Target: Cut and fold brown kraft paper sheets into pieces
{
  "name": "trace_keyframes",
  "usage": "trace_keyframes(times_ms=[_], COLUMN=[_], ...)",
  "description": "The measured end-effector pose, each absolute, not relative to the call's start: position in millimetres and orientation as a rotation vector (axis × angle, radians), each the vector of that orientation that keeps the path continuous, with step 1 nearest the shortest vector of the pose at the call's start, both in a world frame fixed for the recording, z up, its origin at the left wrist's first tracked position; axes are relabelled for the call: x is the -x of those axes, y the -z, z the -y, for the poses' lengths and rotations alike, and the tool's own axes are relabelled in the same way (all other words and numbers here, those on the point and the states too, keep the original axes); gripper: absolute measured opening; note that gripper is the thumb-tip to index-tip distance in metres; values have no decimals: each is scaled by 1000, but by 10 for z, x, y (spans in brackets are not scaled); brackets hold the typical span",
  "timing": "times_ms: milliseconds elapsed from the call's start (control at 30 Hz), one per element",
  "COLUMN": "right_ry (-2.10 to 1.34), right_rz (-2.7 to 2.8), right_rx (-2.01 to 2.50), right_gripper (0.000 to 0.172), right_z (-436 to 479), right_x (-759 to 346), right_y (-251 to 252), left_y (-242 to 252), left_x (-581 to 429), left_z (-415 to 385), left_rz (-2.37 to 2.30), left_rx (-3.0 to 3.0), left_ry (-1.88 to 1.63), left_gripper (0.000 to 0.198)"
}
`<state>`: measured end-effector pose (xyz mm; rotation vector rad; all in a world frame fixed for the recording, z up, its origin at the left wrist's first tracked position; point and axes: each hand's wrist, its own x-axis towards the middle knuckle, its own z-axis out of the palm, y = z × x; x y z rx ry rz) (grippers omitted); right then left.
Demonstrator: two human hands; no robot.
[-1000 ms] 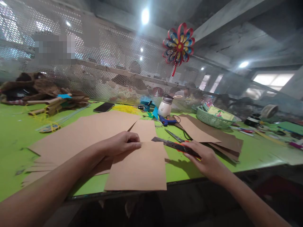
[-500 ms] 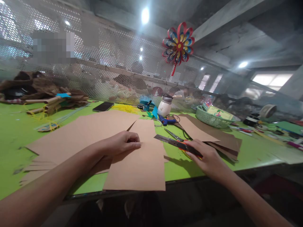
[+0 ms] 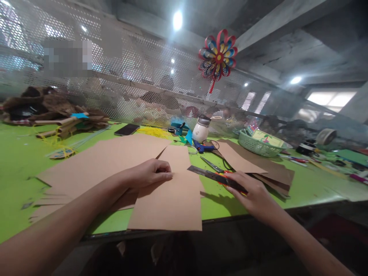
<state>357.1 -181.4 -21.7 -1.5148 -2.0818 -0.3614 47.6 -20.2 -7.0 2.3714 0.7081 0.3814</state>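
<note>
My left hand (image 3: 156, 171) rests on a long sheet of brown cardboard (image 3: 169, 207), its fingers curled and its thumb pressed close to them at the sheet's left side. The near end of this sheet reaches the table's front edge. My right hand (image 3: 245, 188) grips a flat dark steel ruler (image 3: 211, 175), whose grey end points left over the sheet's right edge. Just behind the ruler lie open scissors (image 3: 211, 164); their orange and yellow handles are partly covered by my right hand. Larger brown cardboard sheets (image 3: 109, 161) spread out under and beyond my left arm.
More brown sheets (image 3: 276, 170) lie at the right, before a green basket (image 3: 258, 145). Beyond the scissors are a blue glue gun (image 3: 202, 147) and a white jar (image 3: 201, 131). A phone (image 3: 127, 129) lies farther left. Perforated metal mesh (image 3: 120, 69) stands behind the table.
The view has shifted very slightly. Both hands, the ruler and the sheet keep nearly the same places relative to each other.
</note>
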Motion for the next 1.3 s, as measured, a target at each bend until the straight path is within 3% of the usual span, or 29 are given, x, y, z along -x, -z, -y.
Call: trace_keyframes(times_ms=[933,1300], right_ry=[401,-80], right_rz=[2090,2281], right_rx=[1546,1601], right_gripper=[27,27], right_z=[1855,2118], right_x=[-3564,-3550], right_y=[274,300], left_y=[123,143], left_x=[-472,-508], left_z=[154,159], left_rz=[-660,-774], left_rx=[-2327,-2478], left_ry=[-393,-319], left_gripper=[35,36])
